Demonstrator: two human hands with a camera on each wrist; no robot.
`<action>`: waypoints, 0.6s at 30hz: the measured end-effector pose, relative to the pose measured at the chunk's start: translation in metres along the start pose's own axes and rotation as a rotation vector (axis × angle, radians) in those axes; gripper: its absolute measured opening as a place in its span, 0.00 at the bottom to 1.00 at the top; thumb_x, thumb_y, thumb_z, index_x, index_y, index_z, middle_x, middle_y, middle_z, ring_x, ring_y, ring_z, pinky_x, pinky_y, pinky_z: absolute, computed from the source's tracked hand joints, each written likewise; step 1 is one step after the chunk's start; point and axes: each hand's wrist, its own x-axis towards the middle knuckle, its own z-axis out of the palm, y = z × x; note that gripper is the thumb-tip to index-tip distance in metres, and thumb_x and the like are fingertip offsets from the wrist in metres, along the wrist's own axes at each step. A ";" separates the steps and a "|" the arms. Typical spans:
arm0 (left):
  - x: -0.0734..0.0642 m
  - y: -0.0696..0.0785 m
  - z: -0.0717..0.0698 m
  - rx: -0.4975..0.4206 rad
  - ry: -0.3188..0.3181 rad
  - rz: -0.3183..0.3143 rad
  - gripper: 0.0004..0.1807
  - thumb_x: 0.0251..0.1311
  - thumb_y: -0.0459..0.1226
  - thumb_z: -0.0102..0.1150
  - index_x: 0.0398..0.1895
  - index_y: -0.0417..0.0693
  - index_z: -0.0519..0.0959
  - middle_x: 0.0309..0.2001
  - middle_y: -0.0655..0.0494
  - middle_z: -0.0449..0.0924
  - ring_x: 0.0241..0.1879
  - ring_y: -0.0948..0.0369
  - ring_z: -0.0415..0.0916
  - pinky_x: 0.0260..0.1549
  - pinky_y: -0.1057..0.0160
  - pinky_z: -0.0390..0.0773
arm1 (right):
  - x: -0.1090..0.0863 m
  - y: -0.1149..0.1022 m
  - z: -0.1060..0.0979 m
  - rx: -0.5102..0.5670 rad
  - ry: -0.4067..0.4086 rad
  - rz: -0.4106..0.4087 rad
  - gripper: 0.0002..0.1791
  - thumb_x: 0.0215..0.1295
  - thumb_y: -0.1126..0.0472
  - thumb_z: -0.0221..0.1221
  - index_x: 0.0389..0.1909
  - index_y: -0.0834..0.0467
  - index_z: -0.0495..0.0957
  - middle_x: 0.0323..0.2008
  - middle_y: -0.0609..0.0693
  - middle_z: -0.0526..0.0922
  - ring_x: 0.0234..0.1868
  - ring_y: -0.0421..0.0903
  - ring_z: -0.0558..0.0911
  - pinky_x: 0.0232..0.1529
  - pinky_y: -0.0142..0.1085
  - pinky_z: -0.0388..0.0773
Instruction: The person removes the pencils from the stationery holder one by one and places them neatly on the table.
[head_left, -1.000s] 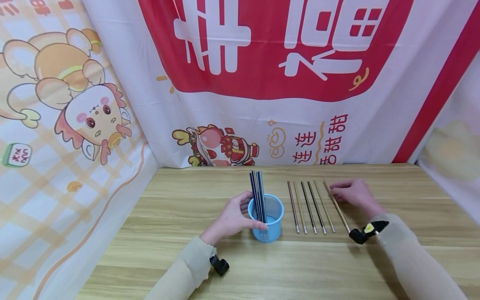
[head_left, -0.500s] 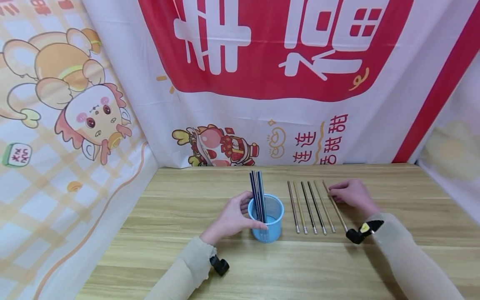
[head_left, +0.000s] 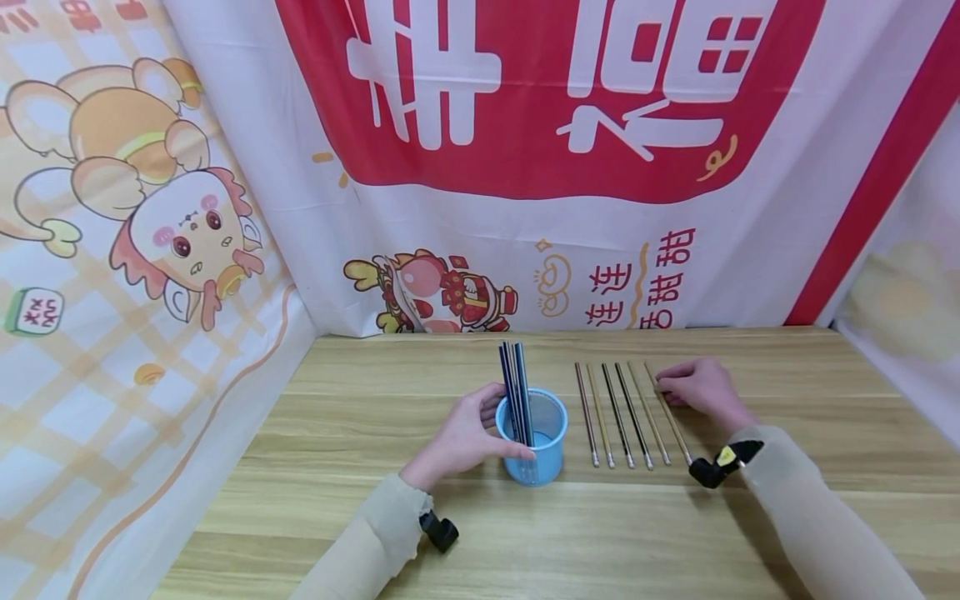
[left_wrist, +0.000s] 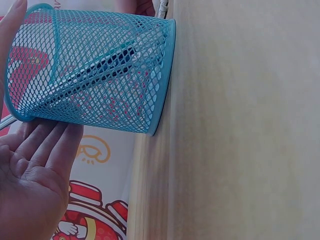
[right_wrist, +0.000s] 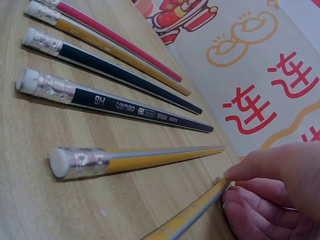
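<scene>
My left hand (head_left: 461, 437) holds a light blue mesh pen cup (head_left: 549, 462), its thumb across the near side and the other fingers behind. Several dark and blue pencils (head_left: 516, 387) lean inside it, toward the hand. To the right, my right hand (head_left: 701, 387) pinches a yellow pencil (right_wrist: 197, 210) between thumb and fingers near its far end. This pencil lies right of a row on the wood: a red pencil (right_wrist: 125, 40), a yellow one, two black ones and another yellow pencil (right_wrist: 165, 158). The row's white erasers point toward the person.
The wooden table (head_left: 480, 542) ends at the back against a white and red printed cloth (head_left: 525, 225). A cartoon-printed cloth (head_left: 150, 375) hangs along the left side. Black wrist cameras sit at both sleeves, the right camera (head_left: 705, 472) close by the held pencil's eraser end.
My right hand has shifted slightly left with the yellow pencil, bringing it closer to the row and nearly in line with it. The left hand and the pen cup have stayed in place.
</scene>
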 end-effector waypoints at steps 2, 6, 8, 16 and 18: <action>0.000 0.000 0.000 0.001 0.000 -0.002 0.50 0.42 0.47 0.85 0.71 0.54 0.70 0.66 0.59 0.74 0.64 0.60 0.72 0.65 0.58 0.71 | 0.000 0.001 0.000 0.020 0.005 -0.007 0.20 0.67 0.63 0.66 0.53 0.73 0.80 0.40 0.61 0.88 0.31 0.44 0.86 0.34 0.33 0.86; 0.000 -0.001 0.000 -0.001 0.000 -0.001 0.50 0.42 0.47 0.85 0.71 0.54 0.70 0.66 0.59 0.74 0.64 0.60 0.72 0.65 0.58 0.71 | -0.003 0.001 0.001 0.052 0.018 -0.013 0.22 0.67 0.62 0.66 0.55 0.74 0.79 0.40 0.61 0.88 0.32 0.44 0.87 0.35 0.33 0.86; 0.000 -0.001 0.000 -0.001 -0.001 -0.001 0.49 0.42 0.47 0.85 0.71 0.54 0.70 0.66 0.59 0.74 0.64 0.60 0.72 0.65 0.57 0.71 | -0.004 0.001 0.001 0.054 0.028 -0.011 0.24 0.67 0.61 0.66 0.57 0.73 0.78 0.41 0.61 0.88 0.33 0.45 0.87 0.36 0.32 0.86; 0.001 -0.002 0.000 -0.002 -0.001 0.010 0.49 0.42 0.48 0.85 0.70 0.54 0.70 0.65 0.60 0.75 0.64 0.60 0.73 0.64 0.58 0.72 | -0.013 -0.008 -0.002 0.108 0.064 -0.001 0.31 0.69 0.51 0.66 0.65 0.67 0.75 0.53 0.65 0.83 0.43 0.48 0.87 0.42 0.31 0.84; 0.001 -0.002 0.000 0.000 -0.001 0.012 0.49 0.42 0.48 0.85 0.70 0.54 0.71 0.65 0.60 0.75 0.64 0.60 0.73 0.64 0.58 0.72 | -0.016 -0.015 -0.002 0.110 0.079 -0.013 0.33 0.68 0.48 0.67 0.65 0.65 0.75 0.55 0.64 0.82 0.45 0.48 0.86 0.43 0.31 0.84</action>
